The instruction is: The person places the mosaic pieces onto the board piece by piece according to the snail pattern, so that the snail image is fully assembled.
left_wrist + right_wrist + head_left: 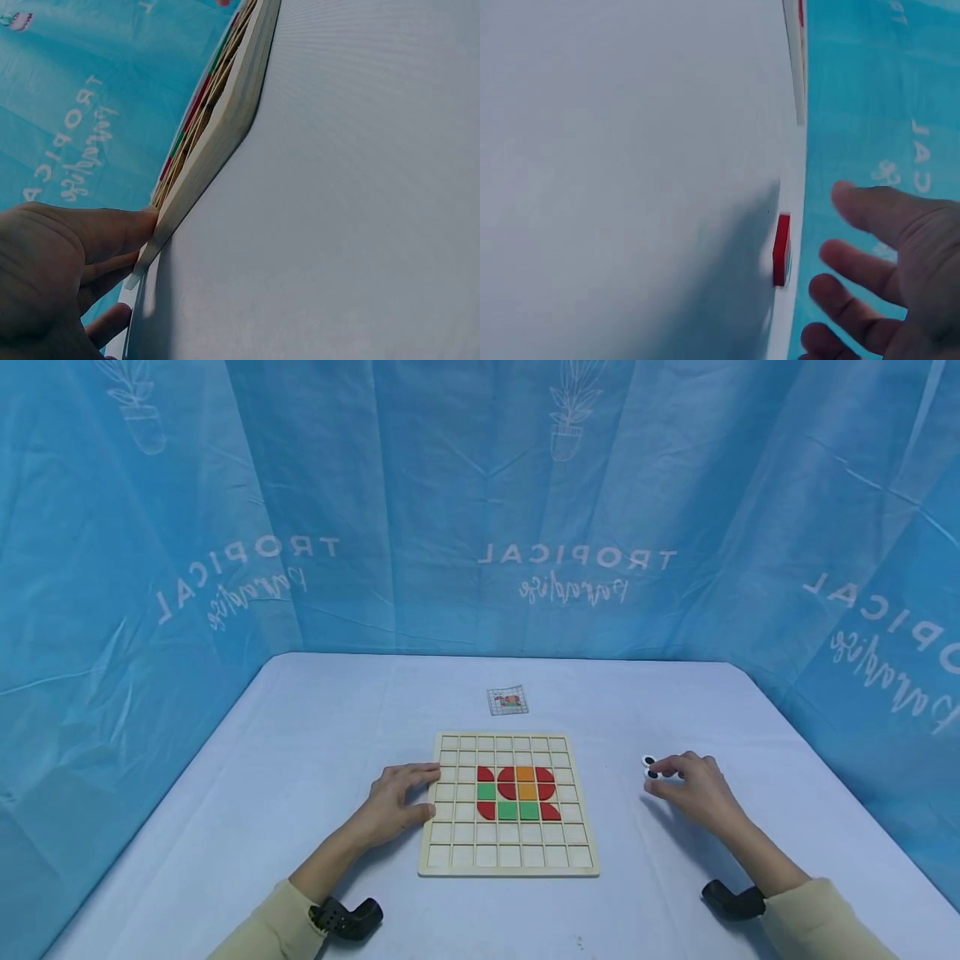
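Note:
A square wooden grid board (452,832) lies flat on the table. Red, orange and green pieces (527,791) fill some of its middle cells. My left hand (393,800) rests at the board's left edge, thumb and straight fingers spread along it; the left wrist view shows the thumb (116,229) touching that edge. To the right of the board, my right hand (699,791) hovers with thumb and fingers apart, just above two small pieces with black-and-white eye patterns (648,762). In the right wrist view a red-edged piece (781,251) lies apart from the fingers.
Behind the board lies a small gridded card (507,700) with a coloured picture. A white cloth (337,718) covers the table, and blue printed curtains (465,610) stand round its back and sides. Each wrist wears a black device (352,918).

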Demonstrator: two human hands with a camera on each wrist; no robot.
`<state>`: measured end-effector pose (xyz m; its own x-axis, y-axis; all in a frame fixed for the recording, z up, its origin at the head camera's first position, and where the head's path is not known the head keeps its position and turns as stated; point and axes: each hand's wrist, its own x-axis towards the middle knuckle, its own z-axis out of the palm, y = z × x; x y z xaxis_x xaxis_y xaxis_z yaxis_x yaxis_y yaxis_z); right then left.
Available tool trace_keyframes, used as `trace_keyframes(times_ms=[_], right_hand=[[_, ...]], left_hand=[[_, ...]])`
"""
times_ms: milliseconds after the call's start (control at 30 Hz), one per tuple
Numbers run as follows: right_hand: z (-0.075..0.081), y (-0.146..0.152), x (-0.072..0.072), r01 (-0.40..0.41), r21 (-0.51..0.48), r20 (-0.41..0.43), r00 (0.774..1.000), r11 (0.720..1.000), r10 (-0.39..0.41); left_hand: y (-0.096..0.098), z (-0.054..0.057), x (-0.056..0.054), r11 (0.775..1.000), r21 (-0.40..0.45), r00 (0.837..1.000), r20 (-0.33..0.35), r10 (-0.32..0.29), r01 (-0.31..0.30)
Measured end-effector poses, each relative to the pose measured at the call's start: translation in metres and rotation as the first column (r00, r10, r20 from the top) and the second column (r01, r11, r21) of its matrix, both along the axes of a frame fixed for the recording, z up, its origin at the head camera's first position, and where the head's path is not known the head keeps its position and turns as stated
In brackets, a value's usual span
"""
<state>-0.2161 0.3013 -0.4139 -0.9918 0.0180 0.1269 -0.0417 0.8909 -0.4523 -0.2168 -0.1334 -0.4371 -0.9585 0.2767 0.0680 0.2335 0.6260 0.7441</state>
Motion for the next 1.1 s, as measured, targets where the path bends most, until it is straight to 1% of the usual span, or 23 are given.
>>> trace_keyframes(times_ms=[233, 367, 500, 667, 900, 1033, 1100], right_hand=[[-0.008, 0.016, 0.009, 0.019, 0.027, 0.013, 1.0, 0.999, -0.019], [-0.012, 0.019, 0.008, 0.026, 0.04, 0.008, 1.0, 0.999, -0.026], [-0.015, 0.019, 0.007, 0.015, 0.044, -0.004, 1.0, 0.999, -0.015], [-0.016, 0.017, 0.006, 0.009, 0.058, -0.026, 1.0, 0.998, -0.008], [-0.017, 0.017, 0.007, 0.021, 0.072, -0.028, 0.999, 0.997, -0.019], [-0.013, 0.013, 0.008, 0.015, 0.074, -0.036, 0.999, 0.997, -0.012], [-0.009, 0.008, 0.008, 0.008, 0.069, -0.041, 0.999, 0.998, -0.005]], left_hand=[[0.0, 0.0, 0.0, 1.0, -0.006, 1.0, 0.015, 0.001, -0.001], [0.001, 0.0, 0.0, 1.0, -0.01, 1.0, 0.018, 0.007, -0.007], [0.001, 0.0, -0.001, 1.0, -0.016, 0.999, 0.027, 0.017, -0.016], [0.001, 0.0, -0.001, 1.0, -0.006, 0.999, 0.034, 0.016, -0.016], [0.001, 0.001, 0.001, 1.0, 0.003, 1.0, 0.027, 0.013, -0.013], [0.001, 0.002, 0.002, 1.0, -0.002, 0.999, 0.029, 0.014, -0.014], [0.0, 0.003, 0.002, 1.0, -0.005, 0.999, 0.028, 0.018, -0.017]])
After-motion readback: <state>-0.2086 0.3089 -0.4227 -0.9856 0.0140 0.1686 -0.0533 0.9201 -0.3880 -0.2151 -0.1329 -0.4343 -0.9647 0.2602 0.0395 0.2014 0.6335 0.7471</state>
